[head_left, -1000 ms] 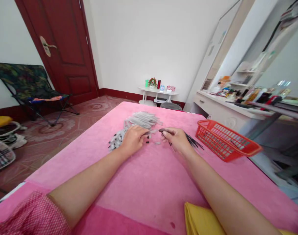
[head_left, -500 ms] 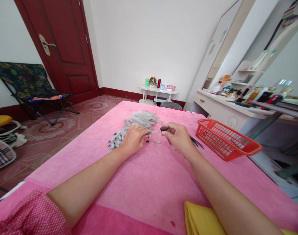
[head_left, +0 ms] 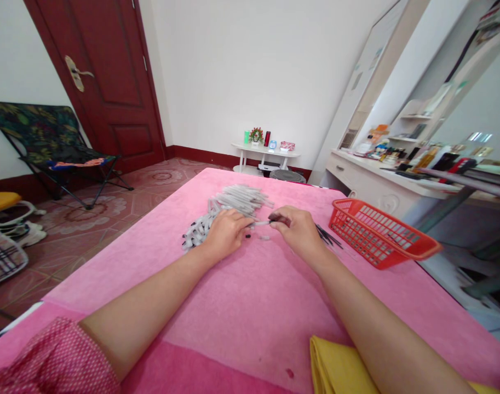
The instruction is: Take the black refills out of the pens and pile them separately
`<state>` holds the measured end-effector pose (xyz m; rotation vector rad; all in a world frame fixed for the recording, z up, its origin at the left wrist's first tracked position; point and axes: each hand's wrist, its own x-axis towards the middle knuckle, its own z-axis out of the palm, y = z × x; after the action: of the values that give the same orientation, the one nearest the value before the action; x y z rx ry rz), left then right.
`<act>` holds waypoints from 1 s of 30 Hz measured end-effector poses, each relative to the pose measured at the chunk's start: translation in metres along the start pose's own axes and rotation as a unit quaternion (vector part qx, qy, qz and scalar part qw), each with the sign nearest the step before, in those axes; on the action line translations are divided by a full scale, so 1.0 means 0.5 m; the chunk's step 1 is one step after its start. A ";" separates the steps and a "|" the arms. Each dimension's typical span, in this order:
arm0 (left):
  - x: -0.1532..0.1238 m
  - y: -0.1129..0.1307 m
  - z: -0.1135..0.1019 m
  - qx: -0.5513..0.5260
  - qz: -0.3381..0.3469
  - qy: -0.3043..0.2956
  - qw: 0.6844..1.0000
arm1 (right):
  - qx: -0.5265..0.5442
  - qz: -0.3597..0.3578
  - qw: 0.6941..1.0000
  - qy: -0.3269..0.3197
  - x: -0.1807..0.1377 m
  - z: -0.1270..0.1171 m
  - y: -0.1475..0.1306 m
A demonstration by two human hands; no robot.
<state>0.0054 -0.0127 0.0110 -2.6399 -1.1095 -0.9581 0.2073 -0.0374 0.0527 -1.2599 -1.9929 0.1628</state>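
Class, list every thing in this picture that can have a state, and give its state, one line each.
left hand, closed on a grey pen barrel
right hand, pinching a dark piece at the barrel's end
pile of grey barrels, loose heap on the pink cover
black refills, lying loose
red basket, nothing visible inside
door, shut
folding chair, unfolded

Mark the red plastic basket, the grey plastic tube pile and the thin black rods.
Red plastic basket [head_left: 352,241], head view, near side wall.
Grey plastic tube pile [head_left: 239,198], head view, top of heap.
Thin black rods [head_left: 327,236], head view, middle of bundle.
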 end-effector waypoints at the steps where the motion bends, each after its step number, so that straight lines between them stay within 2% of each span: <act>1: 0.000 0.000 0.001 0.000 -0.001 -0.001 1.000 | -0.004 -0.002 1.000 -0.005 0.000 0.000 0.001; 7: -0.001 -0.001 0.003 -0.002 0.010 -0.002 1.000 | -0.007 0.012 1.000 -0.007 -0.004 0.007 0.004; 15: -0.002 -0.003 -0.001 0.013 0.023 -0.005 1.000 | 0.120 0.109 0.987 -0.011 -0.008 0.024 0.004; 23: 0.003 0.012 -0.003 0.010 0.006 0.000 1.000 | -0.023 0.073 0.997 0.006 -0.010 0.014 -0.007; 26: 0.004 0.010 0.000 0.004 -0.011 0.008 1.000 | -0.045 0.045 0.998 0.004 -0.011 0.008 -0.009; 30: 0.002 0.007 0.003 0.000 0.015 0.003 1.000 | -0.059 0.044 0.997 -0.020 -0.013 0.008 -0.008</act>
<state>0.0090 -0.0142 0.0110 -2.6442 -1.0645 -0.9580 0.2033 -0.0437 0.0485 -1.4304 -2.0077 0.1154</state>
